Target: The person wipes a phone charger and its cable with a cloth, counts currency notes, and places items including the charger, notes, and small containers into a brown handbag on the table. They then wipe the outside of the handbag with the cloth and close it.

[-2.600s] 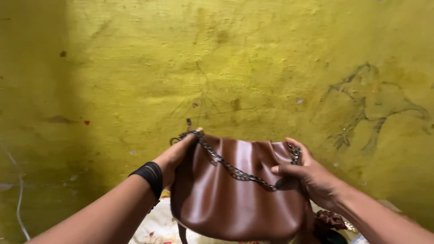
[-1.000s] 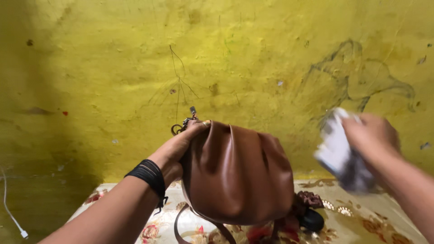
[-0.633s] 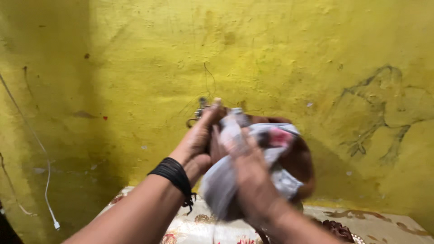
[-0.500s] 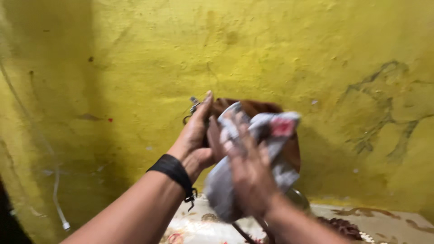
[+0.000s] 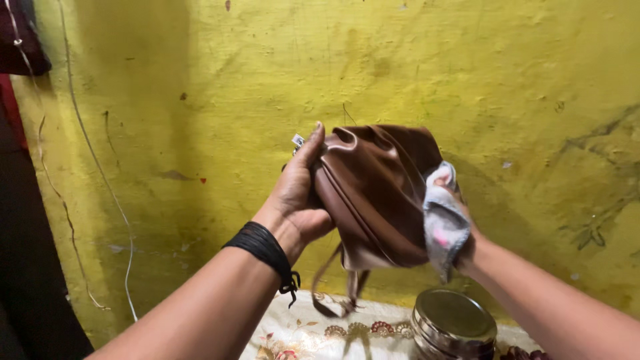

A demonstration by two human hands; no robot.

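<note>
My left hand (image 5: 297, 197) grips a brown leather bag (image 5: 377, 190) by its left edge and holds it up in front of a yellow wall. A black band sits on that wrist. Pressed against the bag's right side is a grey cloth (image 5: 443, 223) with a pink mark, held in my right hand (image 5: 467, 247), which is mostly hidden behind the cloth. The bag's thin strap (image 5: 330, 293) dangles below it.
A round metal tin (image 5: 453, 323) with a shiny lid stands on a floral cloth-covered surface (image 5: 313, 337) below the bag. A white wire (image 5: 100, 167) runs down the wall at the left, beside a dark edge.
My right hand fetched the grey cloth and brought it onto the bag; it has slid from the front to the bag's right side. The bag is turned sideways now.
</note>
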